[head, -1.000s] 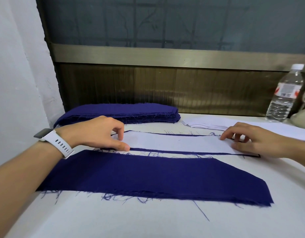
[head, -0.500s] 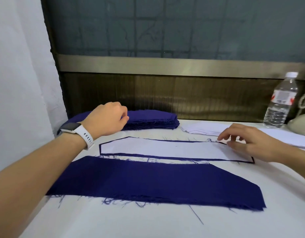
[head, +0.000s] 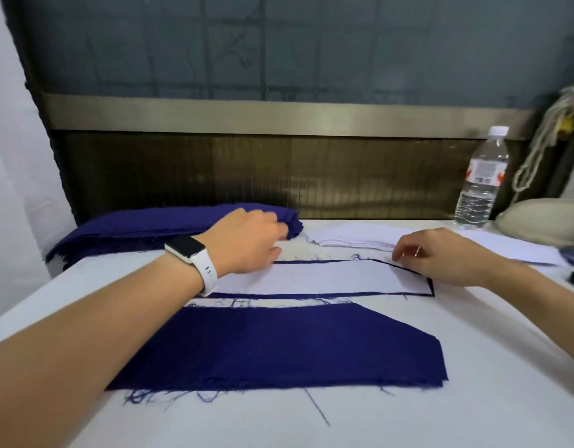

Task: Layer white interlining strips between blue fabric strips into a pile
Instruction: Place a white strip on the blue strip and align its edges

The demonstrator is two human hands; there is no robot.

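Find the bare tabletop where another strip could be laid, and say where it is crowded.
Bare table lies nearest you, before the lone blue strip, and right of it. Crowded: the back, with blue stack, white stack, bottle.

There is one camera, worn on the person's head. It looks forward and down over the bench (head: 473,399) from close up, toward the dark window (head: 279,43) behind the bench. The left hand (head: 247,240) and right hand (head: 440,257) reach in from the near side of the bench.

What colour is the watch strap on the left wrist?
The watch strap is white; it shows best in the head view.
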